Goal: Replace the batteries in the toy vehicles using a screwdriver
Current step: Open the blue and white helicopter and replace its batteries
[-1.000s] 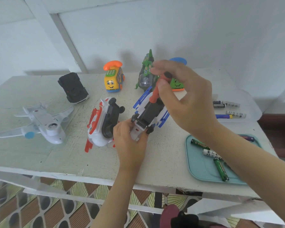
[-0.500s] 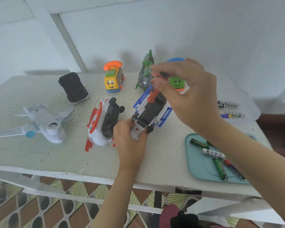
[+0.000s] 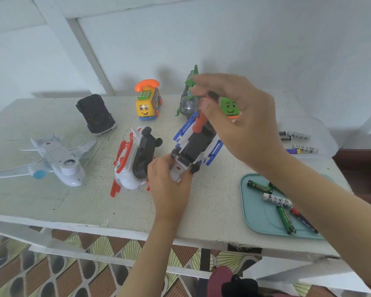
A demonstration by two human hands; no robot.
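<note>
A blue, white and black toy vehicle (image 3: 198,144) lies belly-up in the middle of the white table (image 3: 73,200). My left hand (image 3: 169,183) grips its near end. My right hand (image 3: 240,116) pinches the black top of a red-handled screwdriver (image 3: 198,124) between thumb and fingertips, and the tool stands upright on the toy's black underside. The screwdriver's tip is hidden. Several batteries (image 3: 274,199) lie in a teal tray (image 3: 257,219) at the right.
A red-and-white toy (image 3: 135,159) lies beside the held one. A white plane (image 3: 56,159), a black car (image 3: 95,114), a yellow phone car (image 3: 148,103), a green helicopter (image 3: 189,97) and a green-faced toy (image 3: 230,108) stand around. More batteries (image 3: 298,142) sit in a clear lid.
My right hand's fingers have shifted round the screwdriver's top, thumb and fingertips moving left. The left hand and the toy have stayed in place.
</note>
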